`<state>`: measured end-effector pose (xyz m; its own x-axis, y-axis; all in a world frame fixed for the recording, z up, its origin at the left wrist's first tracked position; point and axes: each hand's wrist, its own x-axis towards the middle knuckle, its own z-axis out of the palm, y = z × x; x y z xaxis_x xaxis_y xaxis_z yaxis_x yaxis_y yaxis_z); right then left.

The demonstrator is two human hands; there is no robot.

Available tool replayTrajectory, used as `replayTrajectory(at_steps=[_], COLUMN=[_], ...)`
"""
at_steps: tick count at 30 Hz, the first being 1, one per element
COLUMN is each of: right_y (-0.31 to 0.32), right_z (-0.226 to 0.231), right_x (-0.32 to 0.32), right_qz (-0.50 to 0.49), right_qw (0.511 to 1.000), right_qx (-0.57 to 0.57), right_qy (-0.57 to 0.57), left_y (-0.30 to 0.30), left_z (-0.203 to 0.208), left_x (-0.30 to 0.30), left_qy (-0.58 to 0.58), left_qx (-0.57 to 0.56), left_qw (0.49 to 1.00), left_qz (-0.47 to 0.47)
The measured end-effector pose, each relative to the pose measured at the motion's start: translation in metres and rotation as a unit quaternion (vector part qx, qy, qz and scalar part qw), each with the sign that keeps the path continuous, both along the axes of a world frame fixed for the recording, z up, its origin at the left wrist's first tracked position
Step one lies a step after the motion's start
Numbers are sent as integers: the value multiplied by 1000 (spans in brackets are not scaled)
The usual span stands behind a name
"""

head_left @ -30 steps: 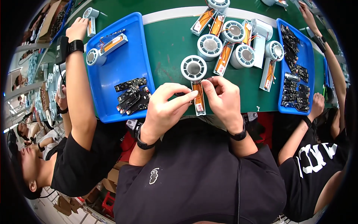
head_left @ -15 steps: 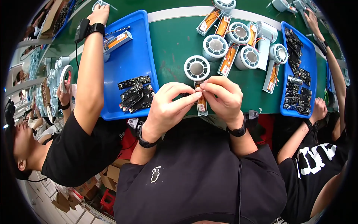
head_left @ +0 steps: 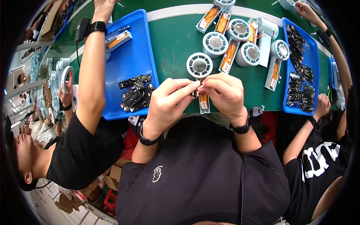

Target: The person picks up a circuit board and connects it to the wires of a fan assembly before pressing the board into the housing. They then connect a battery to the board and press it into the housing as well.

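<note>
A light blue handheld fan body (head_left: 199, 65) with a round grille lies in front of me. Its open handle points toward me and shows an orange battery (head_left: 203, 100) with a white label. Over the top of that handle, my left hand (head_left: 170, 99) is closed in a pinch, with the dark edge of a small circuit board (head_left: 194, 93) showing under its fingertips. Close beside it, my right hand (head_left: 226, 95) also pinches, right at the thin wires of the fan. What its fingertips hold is hidden.
Several more fan bodies (head_left: 215, 44) with orange batteries and loose wires lie beyond on the green table (head_left: 172, 48). A blue tray (head_left: 129, 101) at left and a blue tray (head_left: 288, 107) at right hold black circuit boards. A co-worker's arm (head_left: 93, 75) crosses the left tray.
My fingertips have moved slightly up off the handle, so more of the battery and the dark board edge show. The left co-worker's hand has reached farther away.
</note>
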<state>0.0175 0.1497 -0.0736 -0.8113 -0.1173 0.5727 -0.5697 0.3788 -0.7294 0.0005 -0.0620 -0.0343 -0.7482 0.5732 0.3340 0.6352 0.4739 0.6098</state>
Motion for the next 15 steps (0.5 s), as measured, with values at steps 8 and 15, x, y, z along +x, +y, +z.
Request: replayTrajectory(at_steps=[8, 15], right_y=[5, 3], right_z=[11, 12], right_x=[5, 6], right_qz=[-11, -2], right_qw=[998, 998], right_qx=[54, 43], right_qy=[-26, -46], left_y=[4, 6], left_z=[-2, 2], left_x=[-1, -2], left_qy=[-80, -88], left_qx=[71, 57], left_qw=[994, 994], left_qz=[6, 9])
